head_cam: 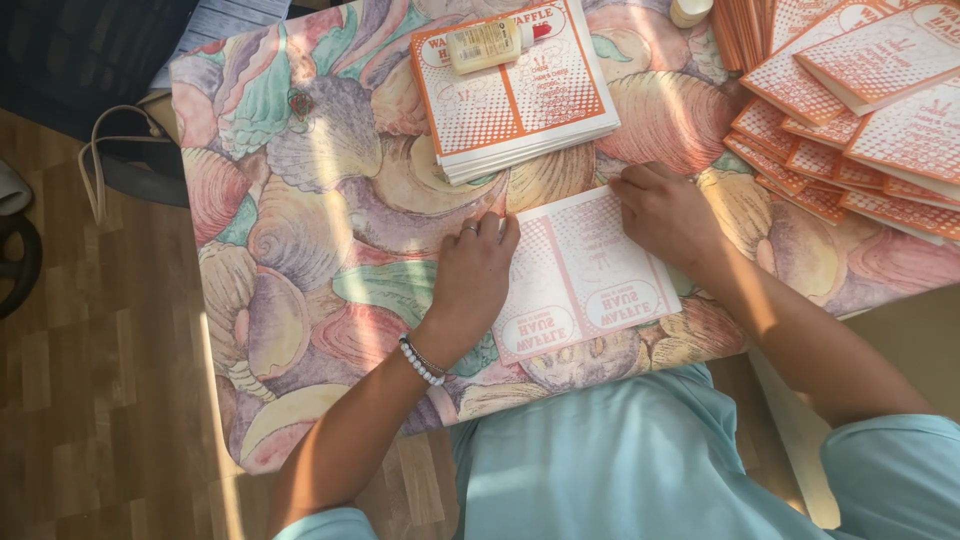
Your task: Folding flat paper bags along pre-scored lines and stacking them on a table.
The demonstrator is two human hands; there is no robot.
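A flat orange-and-white printed paper sheet [590, 275] lies on the shell-patterned tablecloth [320, 200] right in front of me. My left hand [472, 270], with a ring and a bead bracelet, presses flat on the sheet's left edge. My right hand [665, 212] rests with curled fingers on the sheet's upper right corner. Neither hand holds anything up off the table.
A stack of the same flat sheets [515, 95] lies beyond, with a small pale glue bottle [485, 45] on top. Folded orange-and-white packets [850, 110] are piled at the upper right. A wooden floor and a dark bag with a strap [110, 150] are at the left.
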